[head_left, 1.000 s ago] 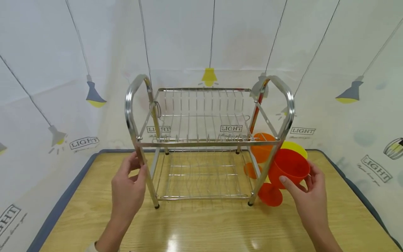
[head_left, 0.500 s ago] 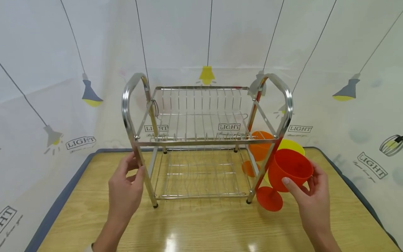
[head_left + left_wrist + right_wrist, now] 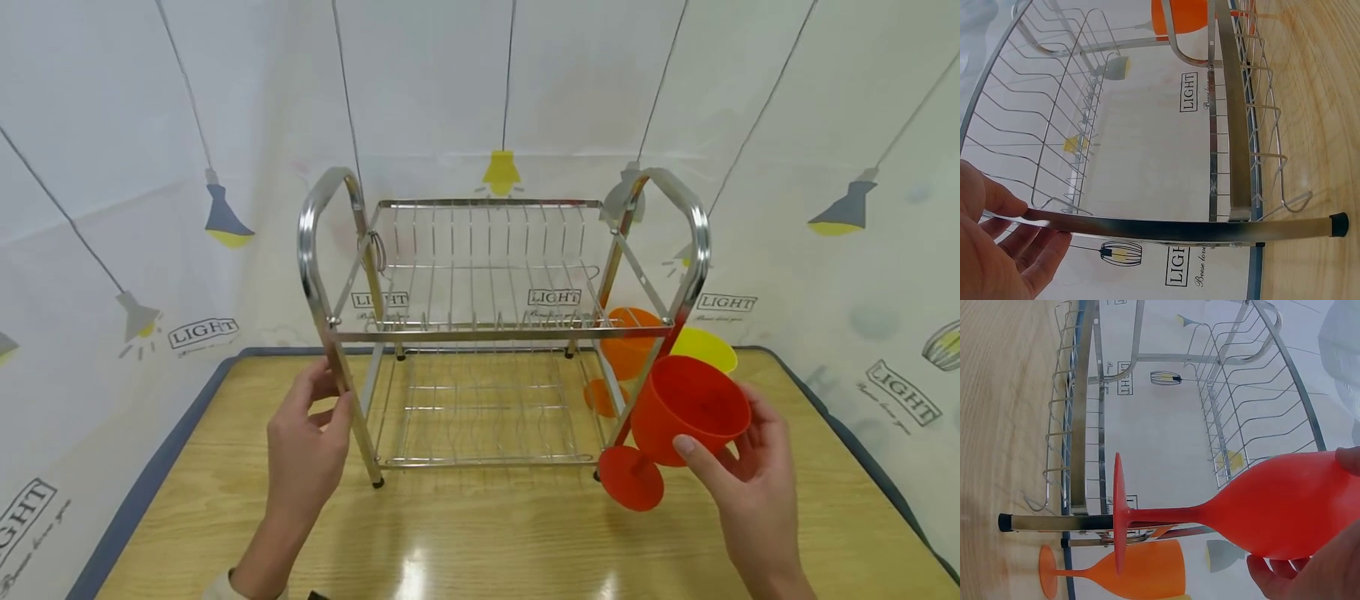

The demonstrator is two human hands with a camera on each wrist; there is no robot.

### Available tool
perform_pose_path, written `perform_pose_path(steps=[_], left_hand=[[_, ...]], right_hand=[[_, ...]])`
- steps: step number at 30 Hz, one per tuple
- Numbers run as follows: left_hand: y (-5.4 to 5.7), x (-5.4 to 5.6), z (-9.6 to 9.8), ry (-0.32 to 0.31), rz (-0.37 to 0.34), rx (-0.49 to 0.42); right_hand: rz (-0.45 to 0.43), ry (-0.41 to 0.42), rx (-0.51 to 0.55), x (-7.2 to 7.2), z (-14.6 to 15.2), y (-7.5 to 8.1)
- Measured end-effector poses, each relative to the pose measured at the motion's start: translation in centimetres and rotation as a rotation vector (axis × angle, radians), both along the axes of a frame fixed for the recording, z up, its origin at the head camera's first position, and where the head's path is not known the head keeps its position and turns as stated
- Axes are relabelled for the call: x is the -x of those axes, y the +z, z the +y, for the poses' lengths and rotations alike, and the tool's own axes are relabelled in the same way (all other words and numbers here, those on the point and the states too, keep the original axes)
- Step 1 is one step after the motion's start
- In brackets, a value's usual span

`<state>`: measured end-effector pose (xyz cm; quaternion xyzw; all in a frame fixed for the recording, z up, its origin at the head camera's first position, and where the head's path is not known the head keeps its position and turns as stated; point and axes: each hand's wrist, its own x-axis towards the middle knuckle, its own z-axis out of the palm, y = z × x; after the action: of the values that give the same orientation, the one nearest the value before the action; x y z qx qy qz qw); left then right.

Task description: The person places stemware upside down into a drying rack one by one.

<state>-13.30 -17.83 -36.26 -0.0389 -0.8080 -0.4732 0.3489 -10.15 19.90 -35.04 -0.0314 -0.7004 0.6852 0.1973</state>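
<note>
A two-tier chrome dish rack (image 3: pixel 502 336) stands on the wooden table. My left hand (image 3: pixel 309 442) pinches its left front post between thumb and fingers, below the upper tier; the left wrist view shows the thumb (image 3: pixel 1007 199) on one side of the metal. My right hand (image 3: pixel 757 492) holds a red plastic goblet (image 3: pixel 660 421) by the bowl, thumb on the near side. The goblet tilts, its round foot (image 3: pixel 632 479) off the table in front of the rack's right front leg. Seen from the right wrist, the stem (image 3: pixel 1166 515) crosses in front of that leg.
An orange goblet (image 3: pixel 630 354) stands upright by the rack's right side. Behind the red one a yellow goblet (image 3: pixel 705 348) shows its rim. A patterned sheet with printed lamps (image 3: pixel 502 171) closes off the back and sides of the table (image 3: pixel 487 533).
My right hand has drawn the red goblet a little toward me, and its foot has swung to the left. My left hand stays on the rack post. The head view shifts slightly.
</note>
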Motion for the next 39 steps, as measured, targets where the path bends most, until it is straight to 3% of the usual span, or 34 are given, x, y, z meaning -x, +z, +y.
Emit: perform_pose_path(steps=[16,25,33,39], left_hand=[[-0.2,0.2,0.0,-0.012,-0.001,-0.023],[0.0,-0.6,-0.1,0.016,-0.026,-0.037],[-0.1,-1.3,0.4,0.07,0.077,-0.051],[-0.1,-2.0,1.5,0.031,0.107,-0.136]], right_hand=[[0.001,0.106,-0.084,-0.4,-1.3,0.7],[-0.011,0.168,-0.085,-0.3,-2.7,0.6],[0.051,0.249,-0.052,0.2,-3.7,0.4],[0.068,0.286,-0.055,0.7,-4.4,0.4]])
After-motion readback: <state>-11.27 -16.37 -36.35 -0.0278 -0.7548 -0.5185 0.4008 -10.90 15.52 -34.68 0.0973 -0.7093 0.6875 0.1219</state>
